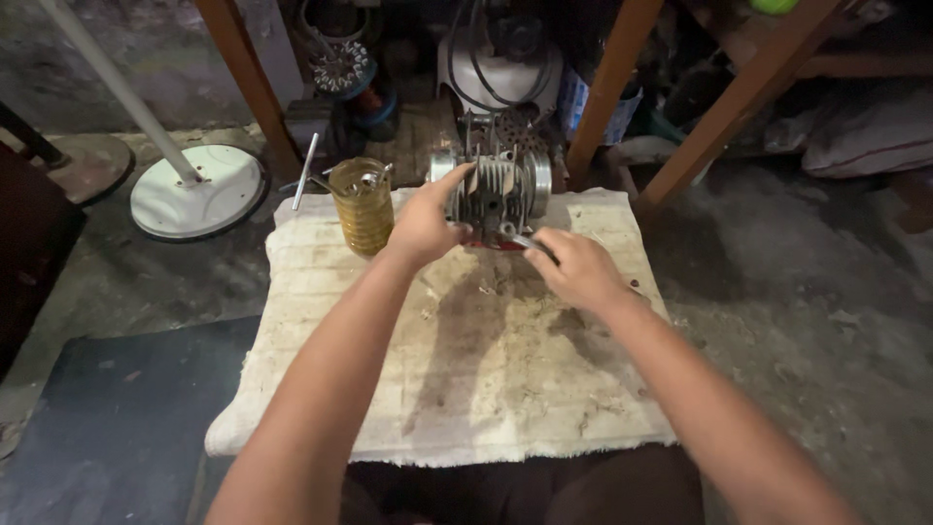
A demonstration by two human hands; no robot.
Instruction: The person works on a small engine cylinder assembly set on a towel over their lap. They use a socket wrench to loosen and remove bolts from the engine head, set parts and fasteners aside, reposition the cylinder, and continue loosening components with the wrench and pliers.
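A person's left hand (425, 226) grips the side of a finned metal engine cylinder (498, 191) standing at the far edge of a stained cloth (466, 369) on the floor; the right hand (580, 269) is closed around a slim metal tool (525, 242) whose tip meets the cylinder's base; a yellowish jar (362, 205) holding small parts stands just beside the left hand; a white fan base (197, 191) rests well apart.

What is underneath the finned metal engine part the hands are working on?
The finned engine part rests on a stained cloth pad. Something red shows at its base. The left hand and right hand cover the rest.
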